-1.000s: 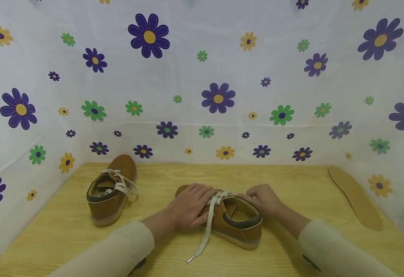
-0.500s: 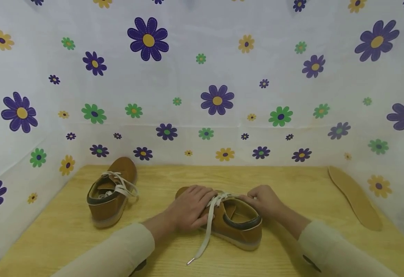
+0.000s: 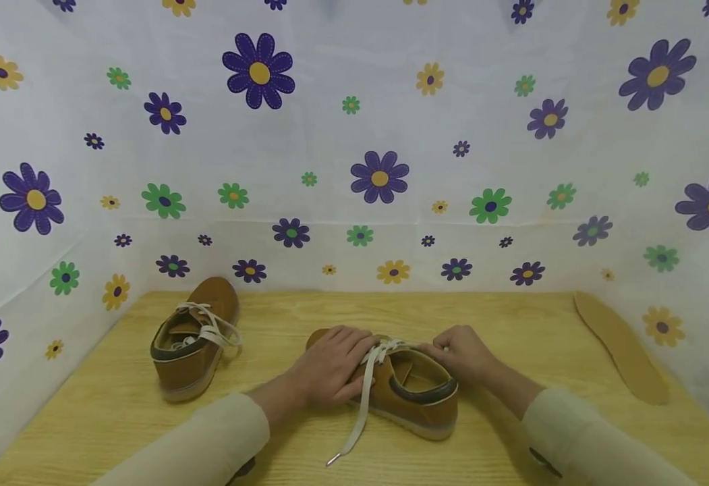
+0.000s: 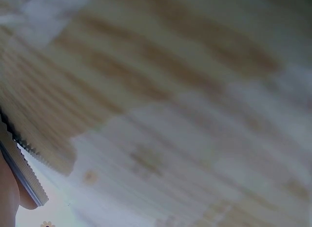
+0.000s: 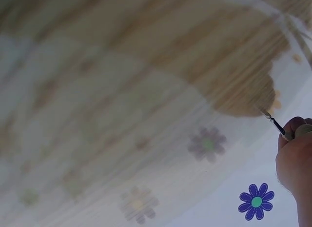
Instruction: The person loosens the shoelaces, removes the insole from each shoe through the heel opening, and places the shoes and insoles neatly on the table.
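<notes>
A brown shoe with a dark padded collar stands on the table, its heel toward me on the right. My left hand lies over its front part and grips it, fingers across the top and thumb on the near side. One end of the off-white shoelace hangs down the near side to the wood. On the far side, my right hand has curled fingers and pinches the lace's other end; a metal lace tip pokes out of it in the right wrist view. The left wrist view catches only the sole's edge and some fingers.
At the left stands a second brown shoe, its off-white laces loosely looped over the side. A tan insole lies along the table's right side. White flowered cloth walls the yellow wooden table at the back and sides.
Hands, shoes and insole keep the same positions. Only the head view has tilted slightly up, so the scene sits a little lower.
</notes>
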Available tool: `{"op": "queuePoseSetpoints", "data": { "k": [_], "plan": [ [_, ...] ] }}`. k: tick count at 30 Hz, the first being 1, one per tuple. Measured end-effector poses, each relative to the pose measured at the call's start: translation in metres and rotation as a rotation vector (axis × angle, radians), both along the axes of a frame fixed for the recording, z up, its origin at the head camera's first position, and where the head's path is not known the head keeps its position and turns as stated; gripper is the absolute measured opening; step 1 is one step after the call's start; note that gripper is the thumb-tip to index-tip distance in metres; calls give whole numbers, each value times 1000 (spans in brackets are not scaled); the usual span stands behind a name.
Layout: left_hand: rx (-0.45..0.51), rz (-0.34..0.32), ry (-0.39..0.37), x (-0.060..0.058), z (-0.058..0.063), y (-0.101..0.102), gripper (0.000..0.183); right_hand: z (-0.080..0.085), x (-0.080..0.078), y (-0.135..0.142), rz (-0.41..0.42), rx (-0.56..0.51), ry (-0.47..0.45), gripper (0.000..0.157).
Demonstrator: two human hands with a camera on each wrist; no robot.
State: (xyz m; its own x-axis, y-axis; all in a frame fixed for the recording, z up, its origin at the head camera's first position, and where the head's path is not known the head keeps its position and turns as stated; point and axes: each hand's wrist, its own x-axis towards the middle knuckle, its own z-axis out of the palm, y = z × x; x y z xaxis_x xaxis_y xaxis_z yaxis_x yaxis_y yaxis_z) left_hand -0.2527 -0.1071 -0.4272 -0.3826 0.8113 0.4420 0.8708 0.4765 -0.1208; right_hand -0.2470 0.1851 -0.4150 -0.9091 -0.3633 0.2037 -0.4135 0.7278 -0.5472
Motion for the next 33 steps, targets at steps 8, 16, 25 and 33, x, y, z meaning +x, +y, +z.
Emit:
{"op": "queuePoseSetpoints", "data": {
  "k": [8, 16, 25, 33],
  "plan": [
    [-12, 15, -25, 2, 2, 1, 62, -1, 0, 0, 2, 2, -6, 54],
    [-12, 8, -24, 2, 1, 0, 60, -1, 0, 1, 8, -4, -6, 54],
    [-22, 26, -46, 1, 1, 0, 63, 0, -2, 1, 16, 5, -51, 49],
    [-26, 31, -24, 2, 1, -1, 61, -1, -3, 2, 21, 32, -67, 44]
  ]
}}
